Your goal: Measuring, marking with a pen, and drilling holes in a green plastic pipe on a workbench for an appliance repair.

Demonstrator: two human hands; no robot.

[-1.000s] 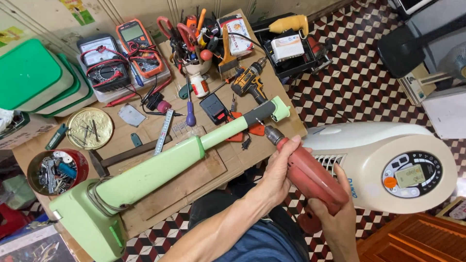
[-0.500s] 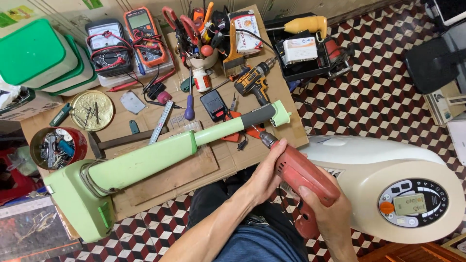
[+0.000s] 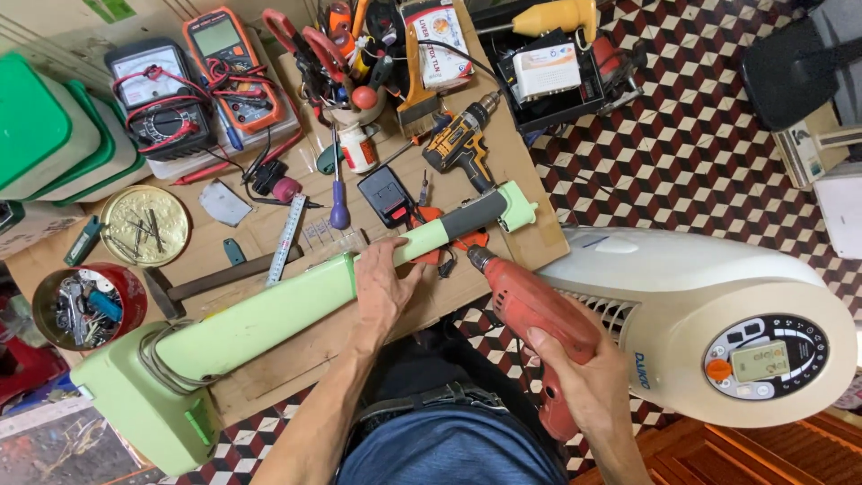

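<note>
Tool-cluttered wooden bench (image 3: pixel 530 238)

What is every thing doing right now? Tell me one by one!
Left hand: gripping the green tube.
Right hand: holding the red drill.
Green tube: lying flat across the board.
Red drill: held, tip aimed toward the tube's grey end.
Yellow drill: lying on the bench, untouched.
Red tin: open, full of bits.
Gold lid: flat, holding screws.
White fan: lying on its side.
</note>
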